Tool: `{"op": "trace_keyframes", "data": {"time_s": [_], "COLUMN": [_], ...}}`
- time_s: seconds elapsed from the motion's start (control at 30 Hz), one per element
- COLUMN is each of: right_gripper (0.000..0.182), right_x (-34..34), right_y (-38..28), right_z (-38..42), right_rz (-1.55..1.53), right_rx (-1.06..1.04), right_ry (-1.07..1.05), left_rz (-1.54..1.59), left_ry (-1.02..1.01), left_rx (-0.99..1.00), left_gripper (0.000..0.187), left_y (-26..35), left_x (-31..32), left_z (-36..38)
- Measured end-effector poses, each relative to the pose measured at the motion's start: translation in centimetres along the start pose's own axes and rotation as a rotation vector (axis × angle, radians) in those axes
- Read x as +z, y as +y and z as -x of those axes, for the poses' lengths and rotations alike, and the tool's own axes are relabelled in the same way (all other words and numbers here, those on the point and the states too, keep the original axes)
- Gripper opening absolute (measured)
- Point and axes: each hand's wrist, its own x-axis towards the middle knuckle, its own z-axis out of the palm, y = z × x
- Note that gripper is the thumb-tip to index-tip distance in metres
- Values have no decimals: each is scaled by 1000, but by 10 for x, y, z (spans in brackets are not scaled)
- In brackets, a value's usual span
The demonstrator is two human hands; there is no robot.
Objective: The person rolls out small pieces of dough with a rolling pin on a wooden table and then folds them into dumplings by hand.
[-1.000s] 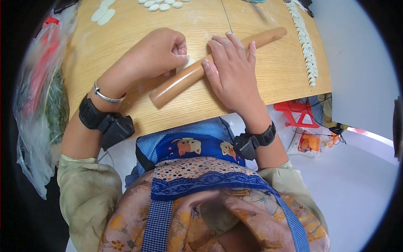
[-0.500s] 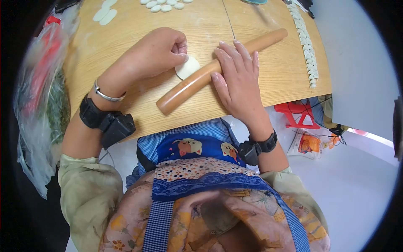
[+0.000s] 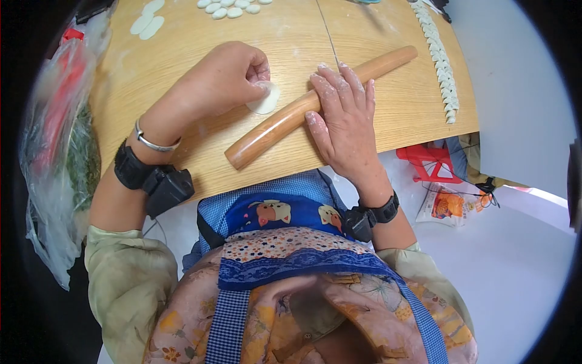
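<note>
My left hand (image 3: 236, 76) pinches the edge of a small round dough wrapper (image 3: 265, 100), pale and flat on the wooden table. Thumb and curled fingers meet at the wrapper's upper side. Just right of it a wooden rolling pin (image 3: 273, 134) lies slantwise, its near end at lower left. My right hand (image 3: 347, 115) rests on the middle of the pin, palm down, with floury fingers laid over the wood and the thumb on the near side. The right fingers are spread and not wrapped round the pin.
Several flattened dough pieces (image 3: 234, 11) sit at the table's far side, with thin oval wrappers (image 3: 151, 26) at far left. A long row of folded dough (image 3: 442, 67) runs along the right edge. A plastic bag (image 3: 51, 145) hangs at left; a red stool (image 3: 427, 162) stands below.
The wrapper has turned or shifted slightly under my left fingers. The rolling pin has moved a little, and my right hand stays on it.
</note>
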Motion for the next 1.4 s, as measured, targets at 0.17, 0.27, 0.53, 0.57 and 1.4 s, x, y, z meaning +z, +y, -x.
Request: {"op": "trace_keyframes", "data": {"time_s": [0.17,0.27,0.53,0.57,1.4], "right_gripper": [49,47,45,45,49], "right_x": [1,10,22,19,0], "right_y": [-5,-7,-6,-6,-8], "right_z": [-19,-40,-68,-65,-17], "right_rz": [23,52,38,38,-2], "right_rx": [-24,-41,-81,-80,-13], "right_ry": [-3,17,45,45,-7], "left_rz": [72,93,25,25,284], "left_ry": [1,2,46,46,-74], "left_rx": [-29,19,55,56,-148], "left_gripper": [14,16,19,19,13], "left_y": [-7,-10,-13,-12,-1], "left_x": [-1,-2,-3,-3,-3], "left_z": [-1,-2,-3,-3,1]}}
